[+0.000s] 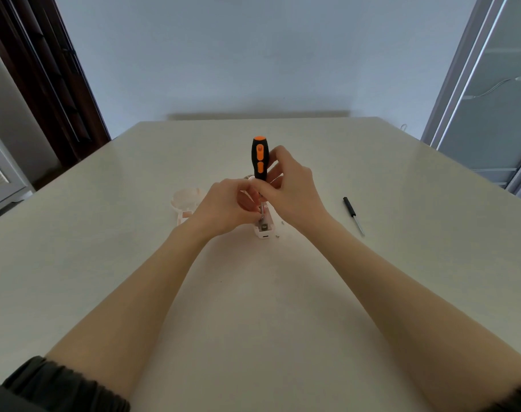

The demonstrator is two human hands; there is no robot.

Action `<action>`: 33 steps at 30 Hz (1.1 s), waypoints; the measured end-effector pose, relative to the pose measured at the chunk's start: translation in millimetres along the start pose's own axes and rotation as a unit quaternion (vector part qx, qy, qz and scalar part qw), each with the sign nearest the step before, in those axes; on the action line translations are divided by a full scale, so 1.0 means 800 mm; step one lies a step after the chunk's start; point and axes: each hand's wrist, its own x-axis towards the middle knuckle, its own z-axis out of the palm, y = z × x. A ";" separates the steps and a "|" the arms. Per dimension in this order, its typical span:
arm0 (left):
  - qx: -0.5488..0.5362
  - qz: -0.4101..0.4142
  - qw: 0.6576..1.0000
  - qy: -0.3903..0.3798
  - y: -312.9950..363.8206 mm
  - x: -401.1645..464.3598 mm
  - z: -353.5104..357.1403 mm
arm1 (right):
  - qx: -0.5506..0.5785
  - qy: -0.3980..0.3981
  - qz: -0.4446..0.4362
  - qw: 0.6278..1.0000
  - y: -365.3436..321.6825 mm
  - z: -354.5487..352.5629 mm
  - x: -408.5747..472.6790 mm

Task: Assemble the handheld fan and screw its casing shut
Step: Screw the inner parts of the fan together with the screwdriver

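A white fan body (265, 230) lies on the table (253, 292), its open lower end toward me and most of it hidden under my hands. An orange-and-black screwdriver (260, 157) stands upright over it, its shaft reaching down into the casing. My right hand (292, 188) grips the screwdriver's handle. My left hand (226, 203) curls over the fan body, fingertips pinching around the shaft near the tip. A pale pink casing half (185, 202) lies just left of my left hand.
A small black screwdriver (353, 215) lies on the table to the right. Tiny loose screws (278, 235) sit beside the fan's lower end. A wall stands behind the table, a dark door frame at left, a glass door at right.
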 end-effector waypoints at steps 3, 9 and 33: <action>0.001 0.011 1.000 0.004 -0.001 0.000 0.001 | -0.010 0.001 0.002 1.000 -0.001 0.001 0.001; -0.024 -0.014 0.999 0.030 -0.004 0.004 0.007 | -0.017 0.019 0.016 1.000 0.002 0.001 0.005; -0.038 -0.046 0.998 0.010 -0.003 0.008 0.001 | 0.006 -0.059 0.002 0.998 -0.013 -0.013 0.019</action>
